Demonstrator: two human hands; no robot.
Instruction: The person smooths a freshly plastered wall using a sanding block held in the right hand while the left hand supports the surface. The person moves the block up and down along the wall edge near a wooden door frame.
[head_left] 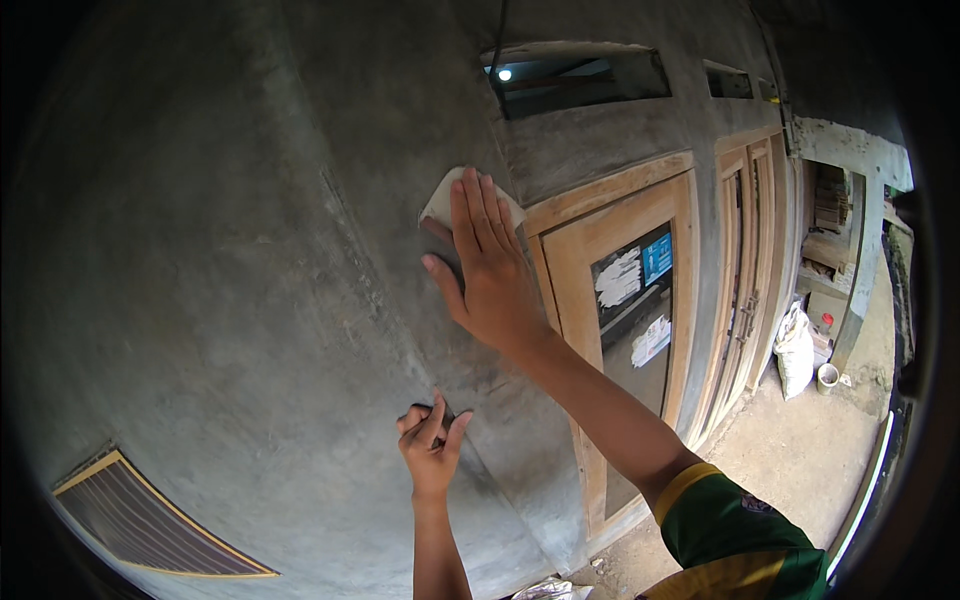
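The right hand (485, 265) lies against the grey wall (250, 300), its fingers straight and unclenched, pressing over a pale sheet (437, 203) rather than gripping it. The sheet sits between palm and plaster, just left of the upper corner of a wooden door frame (610, 195), with a brownish strip showing along its lower left edge. Lower down, the left hand (430, 447) is raised to the wall near a rough vertical seam (365, 285), with some fingers bent and the thumb sticking out. Something dark shows among those fingers, but I cannot tell whether they grasp it or whether it is only shadow.

The step in hand looks like rubbing or smoothing the plaster with the sheet, though 1 still picture cannot confirm a stroke. The next move probably calls for even pressure through the flat right palm, with care near the timber so that the sheet's edge does not catch on the frame.

Much of the sheet is covered by the right hand, so its full outline and its working face stay hidden. The left palm is hard to read at this size. The lower edge cuts off the left forearm, and the dark fisheye rim swallows the wall's far left side.
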